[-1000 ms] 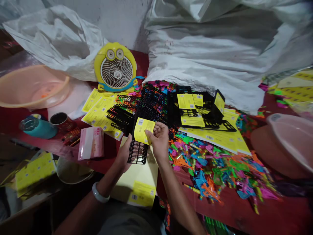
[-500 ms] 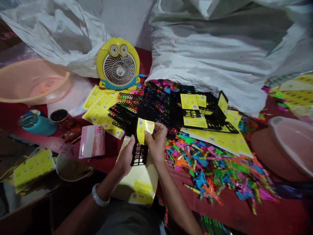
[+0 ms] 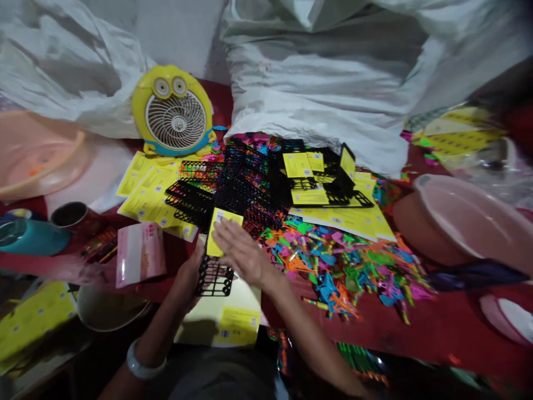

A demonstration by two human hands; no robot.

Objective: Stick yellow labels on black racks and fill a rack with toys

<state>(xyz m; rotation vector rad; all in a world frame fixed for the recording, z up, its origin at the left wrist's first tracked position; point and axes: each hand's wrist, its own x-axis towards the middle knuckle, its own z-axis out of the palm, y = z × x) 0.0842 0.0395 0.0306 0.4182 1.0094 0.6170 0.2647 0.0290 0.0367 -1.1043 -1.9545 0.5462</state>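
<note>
A black frame [image 3: 215, 280] is held above the near edge of the worktop [image 3: 400, 333], between the two hands, its long axis running from near to far. Its left side is gripped by the left hand [image 3: 190, 276], which is closed around the edge beside the near, open-grid end. A yellow label [image 3: 213, 247] lies farther along the frame, its long side roughly in line with the frame's. It is partly covered by the right hand [image 3: 242, 253], laid across it from the right with the fingers outstretched and closed on nothing. The label is thus nearer to the right hand, the grid end to the left. Where the frame's far end stops cannot be told against the dark pile of frames [image 3: 246, 166] behind it.

Below the grid end, on the near side, a pale backing sheet [image 3: 250, 293] is seen, with a second yellow label [image 3: 239, 326] at its near right corner. Colourful plastic pieces [image 3: 358, 269] are scattered to the right, well apart from the left hand.
</note>
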